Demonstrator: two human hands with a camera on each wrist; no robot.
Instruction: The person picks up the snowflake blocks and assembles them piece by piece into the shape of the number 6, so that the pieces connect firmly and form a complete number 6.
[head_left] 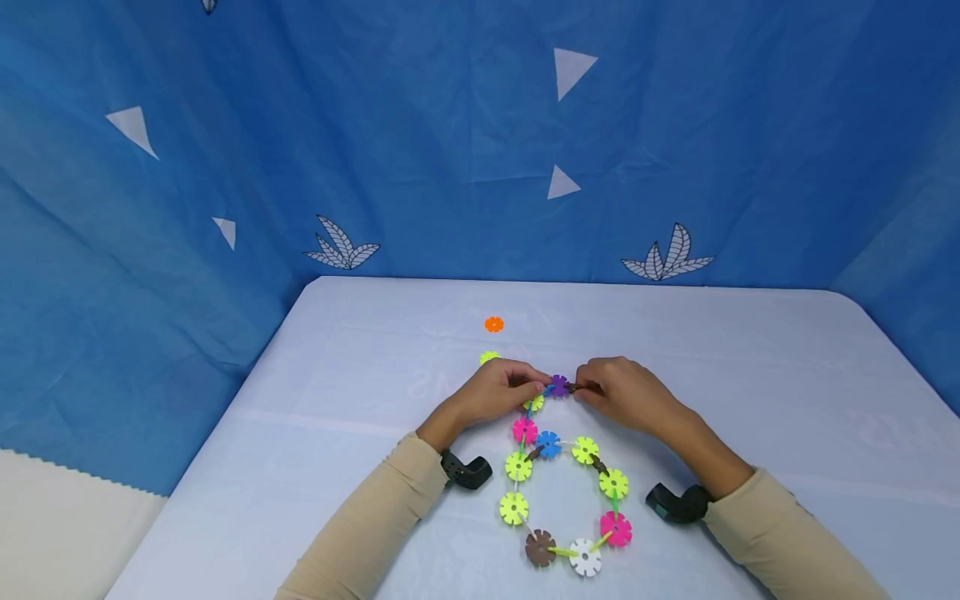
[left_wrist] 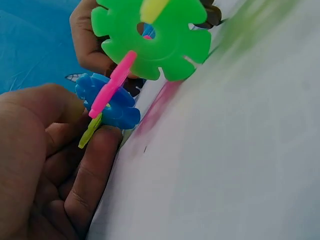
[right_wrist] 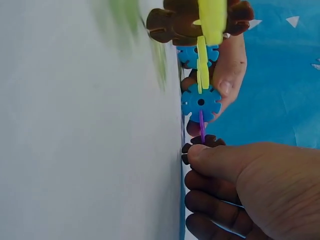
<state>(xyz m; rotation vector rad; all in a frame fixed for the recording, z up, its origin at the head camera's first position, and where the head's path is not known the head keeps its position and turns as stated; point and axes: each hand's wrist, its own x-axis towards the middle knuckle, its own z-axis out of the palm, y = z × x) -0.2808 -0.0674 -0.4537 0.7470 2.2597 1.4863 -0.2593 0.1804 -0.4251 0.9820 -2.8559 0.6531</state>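
Notched plastic discs are slotted together into a chain. My left hand (head_left: 498, 390) pinches a blue disc (left_wrist: 120, 112) near the chain's far end between thumb and fingers. From it stands a purple disc (head_left: 558, 385), between the two hands. My right hand (head_left: 626, 392) pinches a brown disc (right_wrist: 215, 141) that meets the purple disc's edge. Toward the person, the chain runs through a pink disc (head_left: 525, 430) into a ring on the table, with a second blue disc (head_left: 548, 444), a white disc (head_left: 585, 557) and several yellow-green ones.
Beyond the left hand lie a loose orange disc (head_left: 493, 324) and a yellow-green disc (head_left: 489, 357), partly hidden by that hand. The white-covered table (head_left: 750, 358) ends at a blue patterned curtain (head_left: 465, 150) at the back and sides. Each wrist wears a black camera.
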